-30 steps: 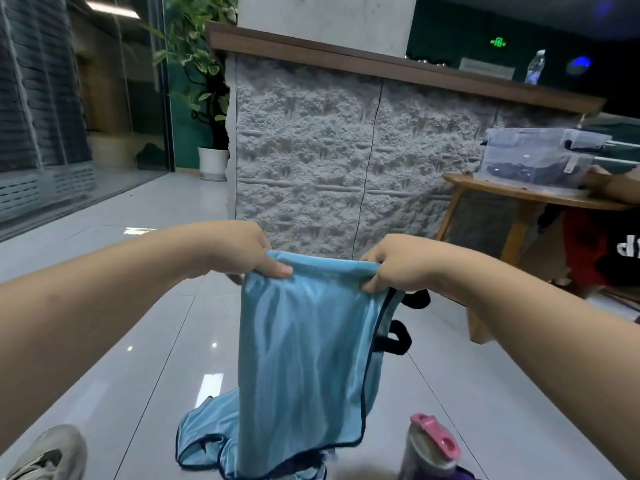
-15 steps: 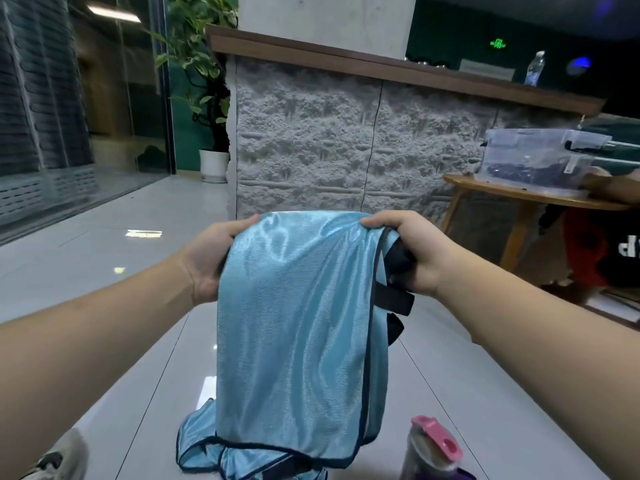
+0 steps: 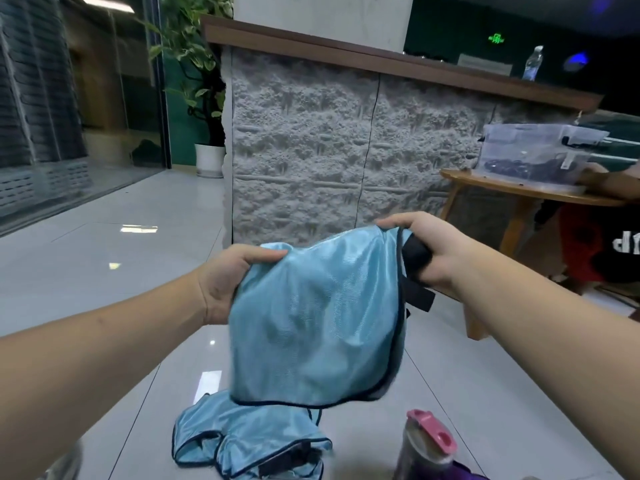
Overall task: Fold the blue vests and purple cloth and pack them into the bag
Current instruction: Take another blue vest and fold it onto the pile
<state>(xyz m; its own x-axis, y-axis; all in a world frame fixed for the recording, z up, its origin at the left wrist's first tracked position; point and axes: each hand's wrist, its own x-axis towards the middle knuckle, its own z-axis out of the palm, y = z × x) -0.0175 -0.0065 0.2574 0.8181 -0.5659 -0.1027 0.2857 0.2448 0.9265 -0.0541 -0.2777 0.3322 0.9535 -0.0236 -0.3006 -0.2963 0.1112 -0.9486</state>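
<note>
A light blue vest [image 3: 315, 323] with dark trim hangs folded in the air in front of me. My left hand [image 3: 230, 282] grips its upper left edge. Its upper right corner, together with a black strap [image 3: 415, 258], is gripped by my right hand [image 3: 429, 251]. A second blue vest [image 3: 242, 438] lies crumpled on the floor below. A sliver of purple cloth [image 3: 467, 474] shows at the bottom edge. No bag is in view.
A bottle with a pink lid [image 3: 427, 445] stands on the tiled floor at the lower right. A wooden table [image 3: 519, 192] with a clear plastic box [image 3: 533, 150] is at the right, another person beside it. A stone-faced counter [image 3: 346, 150] rises ahead.
The held vest has been folded shorter and its lower edge has risen off the floor vest. My hands dropped lower and tilted, the right one now higher than the left.
</note>
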